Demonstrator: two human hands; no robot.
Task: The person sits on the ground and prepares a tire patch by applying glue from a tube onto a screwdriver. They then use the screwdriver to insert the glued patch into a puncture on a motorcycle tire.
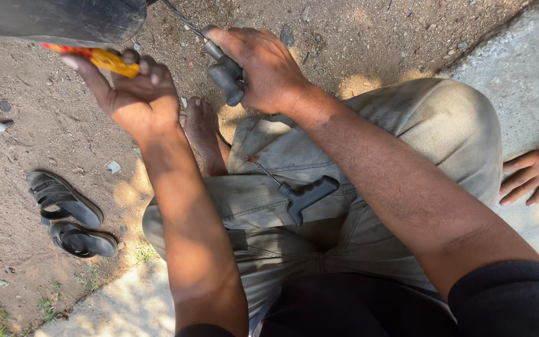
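Head view: left hand grip closed round yellow-red tube, right hand grip clenched on grey T-handle tool beside black tyre.

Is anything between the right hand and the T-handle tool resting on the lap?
Nothing visible blocks it. The T-handle tool lies exposed on the lap, but the right hand already grips another dark-handled tool, and the left hand holds a yellow piece.
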